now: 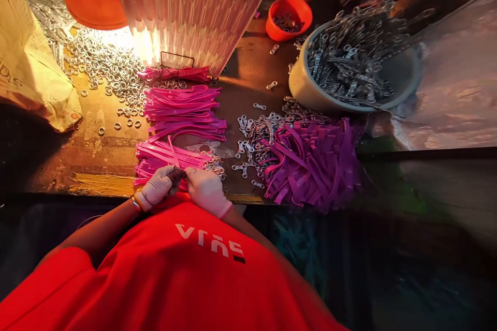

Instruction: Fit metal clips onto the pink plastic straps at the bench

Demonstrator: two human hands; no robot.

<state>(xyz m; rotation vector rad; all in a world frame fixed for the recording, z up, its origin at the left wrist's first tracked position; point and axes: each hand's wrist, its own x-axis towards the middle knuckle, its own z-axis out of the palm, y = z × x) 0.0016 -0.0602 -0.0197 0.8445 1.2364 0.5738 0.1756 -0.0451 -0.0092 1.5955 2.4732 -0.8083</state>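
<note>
Red shirt (pixel 174 269) with mirrored white lettering below two gloved hands.

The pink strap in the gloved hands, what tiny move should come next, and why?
Probably lay the pink strap on the near stack of pink straps. Both hands, left hand and right hand, pinch it right beside that stack.

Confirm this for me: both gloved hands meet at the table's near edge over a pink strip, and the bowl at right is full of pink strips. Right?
Not quite. The head view shows the bowl holding metal clips, not pink strips. The rest stands: left hand and right hand meet over a pink strip at the table edge.
</note>
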